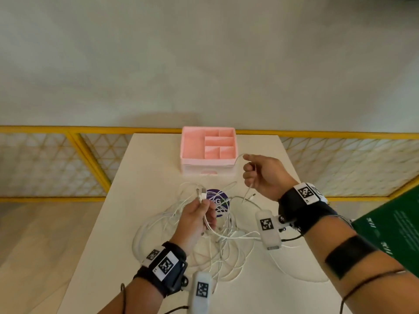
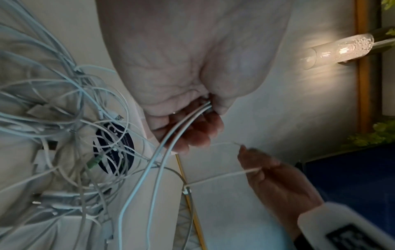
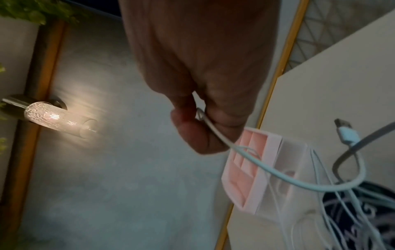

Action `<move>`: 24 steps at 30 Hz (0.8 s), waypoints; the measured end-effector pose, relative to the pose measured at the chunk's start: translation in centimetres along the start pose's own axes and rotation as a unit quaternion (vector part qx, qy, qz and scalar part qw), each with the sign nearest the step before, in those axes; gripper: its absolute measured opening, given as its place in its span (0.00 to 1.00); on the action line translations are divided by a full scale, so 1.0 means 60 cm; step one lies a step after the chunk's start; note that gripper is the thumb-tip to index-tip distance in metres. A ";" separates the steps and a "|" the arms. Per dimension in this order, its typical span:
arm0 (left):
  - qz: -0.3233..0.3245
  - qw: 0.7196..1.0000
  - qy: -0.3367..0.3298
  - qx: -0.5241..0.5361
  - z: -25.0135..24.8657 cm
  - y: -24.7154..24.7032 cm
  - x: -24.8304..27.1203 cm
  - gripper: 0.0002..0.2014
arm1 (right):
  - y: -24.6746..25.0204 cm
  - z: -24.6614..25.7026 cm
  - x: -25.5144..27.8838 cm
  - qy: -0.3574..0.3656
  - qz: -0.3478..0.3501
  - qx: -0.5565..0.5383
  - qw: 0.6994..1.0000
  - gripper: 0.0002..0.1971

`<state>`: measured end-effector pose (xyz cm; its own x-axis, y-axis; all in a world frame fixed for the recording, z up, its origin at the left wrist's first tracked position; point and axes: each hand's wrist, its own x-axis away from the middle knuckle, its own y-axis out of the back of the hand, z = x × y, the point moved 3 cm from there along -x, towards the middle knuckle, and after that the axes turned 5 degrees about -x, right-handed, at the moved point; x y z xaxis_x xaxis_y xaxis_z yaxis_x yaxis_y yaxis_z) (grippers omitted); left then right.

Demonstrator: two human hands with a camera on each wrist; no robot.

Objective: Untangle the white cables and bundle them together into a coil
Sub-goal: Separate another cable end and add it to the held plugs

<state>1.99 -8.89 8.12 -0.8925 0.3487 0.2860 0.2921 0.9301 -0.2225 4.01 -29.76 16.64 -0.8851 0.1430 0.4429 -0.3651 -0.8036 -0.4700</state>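
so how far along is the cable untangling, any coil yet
Early on. No coil shows: most of the white cables lie in a loose tangle on the table. In hand: the left hand grips two strands near their USB plugs, and the right hand holds one thin cable raised off the pile. Left: separating the rest and coiling them all.

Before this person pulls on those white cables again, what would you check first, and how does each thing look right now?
1. Left hand grips cable ends with the USB plugs: ok.
2. Right hand holds a strand: ok.
3. White cables untangled: not ok, still a heap on the table.
4. Held strand free of knots: cannot tell.
5. Pink organizer clear of the heap: ok.
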 end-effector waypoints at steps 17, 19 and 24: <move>0.100 0.975 -0.058 -0.188 0.035 0.006 0.011 0.12 | 0.022 0.009 0.012 0.173 -0.117 -0.003 0.978 0.13; 0.077 0.980 -0.059 -0.176 0.024 0.006 0.011 0.11 | 0.031 0.000 0.009 0.173 -0.146 0.058 0.972 0.13; 0.020 0.988 -0.035 -0.150 0.003 0.011 0.011 0.16 | 0.063 -0.041 0.016 0.142 -0.198 0.578 0.779 0.29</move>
<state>1.53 -8.03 8.01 -0.8969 0.3859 0.2159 0.4060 0.9121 0.0564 1.09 -31.26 13.40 -0.8574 0.5015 0.1152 -0.2669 -0.6248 0.7337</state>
